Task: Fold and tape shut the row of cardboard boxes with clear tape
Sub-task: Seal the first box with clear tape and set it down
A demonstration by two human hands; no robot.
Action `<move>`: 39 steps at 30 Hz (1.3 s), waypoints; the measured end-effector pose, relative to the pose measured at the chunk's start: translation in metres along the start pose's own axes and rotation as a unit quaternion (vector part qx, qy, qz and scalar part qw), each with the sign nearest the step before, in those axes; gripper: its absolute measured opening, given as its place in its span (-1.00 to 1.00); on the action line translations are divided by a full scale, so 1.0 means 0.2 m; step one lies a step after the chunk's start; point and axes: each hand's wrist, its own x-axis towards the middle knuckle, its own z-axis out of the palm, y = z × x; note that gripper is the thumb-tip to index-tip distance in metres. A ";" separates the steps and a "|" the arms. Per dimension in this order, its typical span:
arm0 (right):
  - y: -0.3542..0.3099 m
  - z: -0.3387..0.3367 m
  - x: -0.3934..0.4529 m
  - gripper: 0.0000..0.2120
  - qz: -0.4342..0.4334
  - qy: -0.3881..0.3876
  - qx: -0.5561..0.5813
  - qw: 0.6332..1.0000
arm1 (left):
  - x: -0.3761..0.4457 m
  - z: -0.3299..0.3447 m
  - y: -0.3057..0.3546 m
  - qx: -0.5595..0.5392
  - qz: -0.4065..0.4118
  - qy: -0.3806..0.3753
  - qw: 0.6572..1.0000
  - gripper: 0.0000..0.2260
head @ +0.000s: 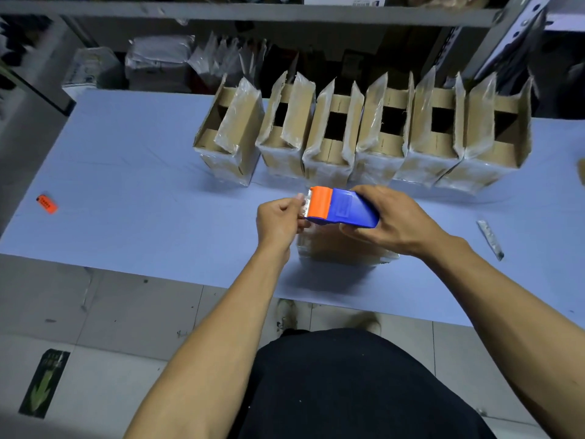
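Seen from the head camera, looking down over the person's forearms. The right hand (399, 220) is wrapped around a blue and orange tape dispenser (340, 207), held above a closed box (345, 248) that sits on the table just in front of the body. The left hand (278, 218) is curled at the dispenser's orange end, its fingertips pinching what looks like the loose end of the clear tape beside the toothed cutter. The dispenser's long axis runs left to right, cutter end toward the left hand. The closed box lies directly beneath the dispenser, mostly hidden by it; both hands are about equally near it. My reading is that a strip is about to be drawn out across its top.

Beyond the closed box, farther from the person, stands a row of six open boxes (364, 134), their side flaps upright and glossy with plastic film.

The pale blue table (126, 185) also holds a small orange lighter (47, 204) far left of the dispenser and a slim utility knife (490, 239) to its right. Behind the row are metal shelves (253, 11) with bagged goods; below the table edge, grey floor tiles.
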 end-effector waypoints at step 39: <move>0.04 -0.05 -0.02 -0.45 -0.004 -0.040 -0.104 0.994 | 0.08 0.19 -0.24 0.075 -0.020 -0.113 0.991 -0.58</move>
